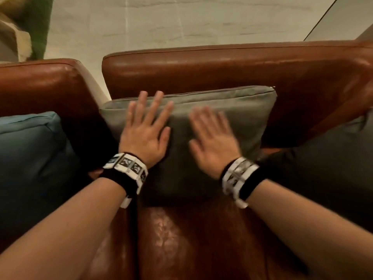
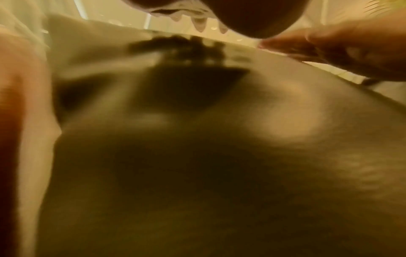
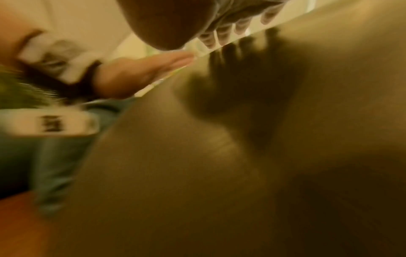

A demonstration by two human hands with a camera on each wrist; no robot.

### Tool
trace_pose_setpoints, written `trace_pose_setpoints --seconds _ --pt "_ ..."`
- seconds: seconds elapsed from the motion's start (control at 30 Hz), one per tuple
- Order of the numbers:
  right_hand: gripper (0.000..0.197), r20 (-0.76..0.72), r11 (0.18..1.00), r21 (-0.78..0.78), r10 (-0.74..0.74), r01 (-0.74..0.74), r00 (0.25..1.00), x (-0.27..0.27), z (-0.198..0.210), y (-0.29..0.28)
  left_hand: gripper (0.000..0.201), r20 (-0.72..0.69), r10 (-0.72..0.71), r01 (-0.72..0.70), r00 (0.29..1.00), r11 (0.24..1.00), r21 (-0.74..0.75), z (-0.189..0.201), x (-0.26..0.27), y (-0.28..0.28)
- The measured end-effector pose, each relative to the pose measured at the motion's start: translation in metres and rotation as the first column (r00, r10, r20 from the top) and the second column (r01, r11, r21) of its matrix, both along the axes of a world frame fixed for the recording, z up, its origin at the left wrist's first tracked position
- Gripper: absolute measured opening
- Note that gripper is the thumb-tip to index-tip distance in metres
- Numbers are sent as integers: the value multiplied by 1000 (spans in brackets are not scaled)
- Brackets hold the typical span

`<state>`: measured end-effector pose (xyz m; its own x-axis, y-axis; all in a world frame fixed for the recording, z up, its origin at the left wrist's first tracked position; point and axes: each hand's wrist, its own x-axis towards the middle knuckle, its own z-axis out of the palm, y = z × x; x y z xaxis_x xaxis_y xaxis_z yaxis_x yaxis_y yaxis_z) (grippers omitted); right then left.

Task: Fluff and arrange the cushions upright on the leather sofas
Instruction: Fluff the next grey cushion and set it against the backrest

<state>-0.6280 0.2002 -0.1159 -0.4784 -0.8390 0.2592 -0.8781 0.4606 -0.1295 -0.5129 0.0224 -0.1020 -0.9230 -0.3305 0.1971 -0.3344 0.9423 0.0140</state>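
Grey cushion (image 1: 232, 112) stands against the backrest of the brown leather sofa (image 1: 222, 65), at centre of the head view, zip edge up, leaning slightly back. Your left hand (image 1: 146, 130) lies flat on its face at 10 o'clock, fingers spread and straight. Your right hand (image 1: 212, 138), at 4 o'clock from the left, is also flat and spread, blurred, likely mid-pat; whether it touches the fabric, cannot tell.

Pat evenly from both sides toward the middle, then square the bottom edge into the seat crease so it stays upright.

Teal cushion (image 1: 30, 158) at 9 o'clock on the neighbouring sofa; dark cushion (image 1: 333, 158) at 3 o'clock, cut off by the frame. Both wrist views are smeared: only fabric, shadow and the opposite hand read.
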Motion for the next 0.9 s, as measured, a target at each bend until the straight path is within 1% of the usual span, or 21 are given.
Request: trace_pose_setpoints --seconds 0.03,0.07,0.1,0.17,0.23,0.27,0.3,0.33,0.37,0.4,0.43,0.47,0.53,0.57,0.67,0.73,0.8,0.83,0.9 --pt "66 1 998 -3 60 -60 998 27 -12 -5 59 18 -66 66 998 998 -9 -6 -5 7" --pt "65 4 998 3 68 -68 998 44 -23 -4 59 46 -79 80 996 997 -8 -11 -7 7" --pt "63 -4 1000 -4 31 -31 1000 49 -34 1 58 51 -46 46 998 999 6 -16 -8 2" --pt "60 -3 994 -55 -98 97 995 33 -52 21 58 17 44 -44 999 998 41 -22 -7 -11" --pt "64 69 958 -76 -273 278 960 12 -70 55 58 26 66 -67 998 997 43 -25 -7 -14" --pt "66 146 923 -87 -361 376 921 5 -83 75 58 30 63 -64 998 997 37 -25 -8 -11" --pt "66 262 873 -102 -438 476 860 3 -96 93 58 29 63 -64 998 998 29 -25 -10 -9" --pt "65 406 815 -119 -481 567 777 5 -109 109 58 31 62 -63 998 998 27 -25 -10 -7" --pt "64 551 760 -117 -486 640 678 8 -117 120 59 36 62 -63 997 997 32 -24 -10 -6" --pt "63 657 725 -99 -467 682 592 11 -124 129 59 39 65 -66 997 997 38 -23 -9 -5" --pt "61 716 718 -79 -442 692 541 14 -126 137 60 36 73 -74 997 996 44 -20 -8 -3" --pt "60 734 726 -68 -427 684 527 16 -122 143 61 25 83 -84 996 995 46 -16 -7 0" --pt "57 727 737 -88 -412 670 549 14 -109 153 65 -8 80 -80 997 996 41 -4 -14 14" --pt "55 724 726 -104 -413 680 552 10 -98 156 67 -20 57 -57 998 998 33 2 -22 26" --pt "49 713 674 -176 -415 717 565 -12 -63 157 67 -9 -66 66 998 998 -4 5 -55 82" --pt "44 693 649 -245 -402 721 598 -33 -42 155 67 24 -172 173 985 985 -20 -14 -64 127" --pt "41 655 642 -321 -380 696 653 -51 -23 154 69 84 -300 303 950 953 -13 -49 -50 162" --pt "40 638 643 -348 -371 682 675 -59 -14 154 70 124 -379 383 917 924 -16 -69 -35 171" --pt "39 605 673 -364 -355 644 713 -66 0 152 70 215 -523 543 824 839 -39 -107 2 175"
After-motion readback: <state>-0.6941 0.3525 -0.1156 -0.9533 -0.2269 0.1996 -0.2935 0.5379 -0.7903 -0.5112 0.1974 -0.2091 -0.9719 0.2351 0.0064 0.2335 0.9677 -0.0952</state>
